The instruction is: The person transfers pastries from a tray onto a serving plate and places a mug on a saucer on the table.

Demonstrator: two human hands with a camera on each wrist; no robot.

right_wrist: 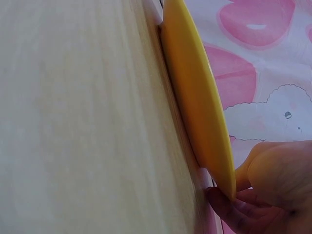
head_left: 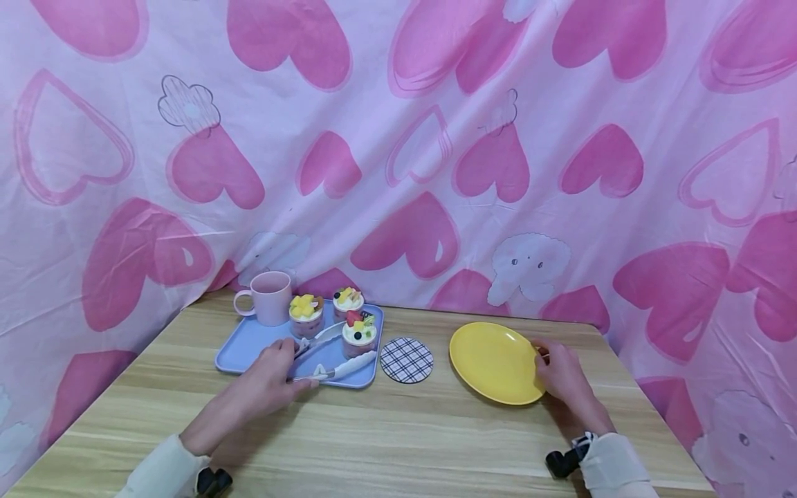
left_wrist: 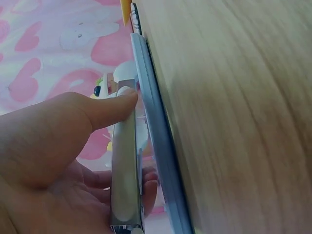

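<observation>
My left hand (head_left: 270, 373) grips a pair of metal tongs (left_wrist: 124, 170) with white tips. Its arms are spread, one on each side of a fruit-topped dessert cup (head_left: 359, 340) at the right end of a blue tray (head_left: 245, 353); whether the tips touch the cup I cannot tell. Two more dessert cups stand behind it, one with yellow fruit cubes (head_left: 305, 315) and one farther back (head_left: 347, 302). On the right, my right hand (head_left: 563, 370) pinches the right rim of a yellow plate (head_left: 495, 363), thumb above and fingers beneath in the right wrist view.
A pink mug (head_left: 272, 301) stands at the tray's back left corner. Between tray and plate lies a round checked coaster (head_left: 407, 360). The wooden table (head_left: 398, 443) ends at a pink heart-patterned curtain (head_left: 405, 228) behind.
</observation>
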